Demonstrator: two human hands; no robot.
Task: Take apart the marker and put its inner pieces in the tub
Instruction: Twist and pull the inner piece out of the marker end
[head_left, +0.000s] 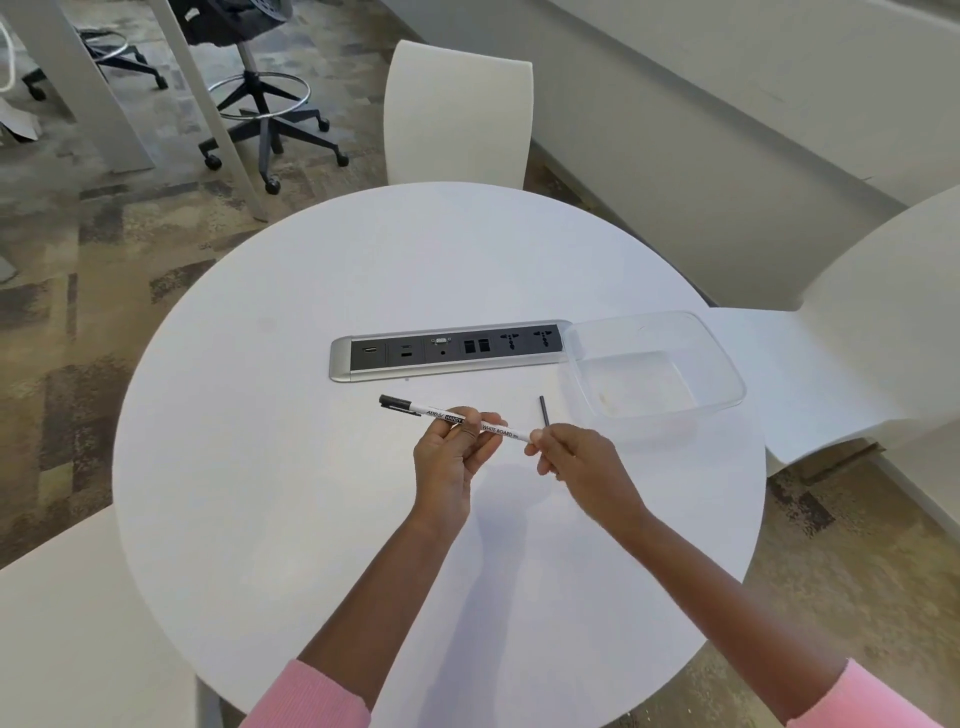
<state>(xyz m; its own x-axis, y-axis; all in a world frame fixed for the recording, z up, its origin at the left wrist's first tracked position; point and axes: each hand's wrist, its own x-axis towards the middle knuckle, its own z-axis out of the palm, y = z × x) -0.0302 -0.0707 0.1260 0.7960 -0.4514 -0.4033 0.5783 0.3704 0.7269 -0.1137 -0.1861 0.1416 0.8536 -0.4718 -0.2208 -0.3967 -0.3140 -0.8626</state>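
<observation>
A white whiteboard marker (441, 414) with a black cap at its left end is held level above the round white table (311, 493). My left hand (451, 447) grips its middle. My right hand (574, 457) is at the marker's right end and pinches a thin black rod (543, 411) that sticks up from the fingers. Whether the rod is still partly inside the barrel I cannot tell. A clear plastic tub (727, 371) sits to the right of both hands, empty apart from a faint smear.
A silver-framed power and data socket strip (447, 352) is set into the table just beyond the marker. White chairs stand at the far side (457, 114), the right (857, 338) and the near left (78, 623). The table edge is close behind the tub.
</observation>
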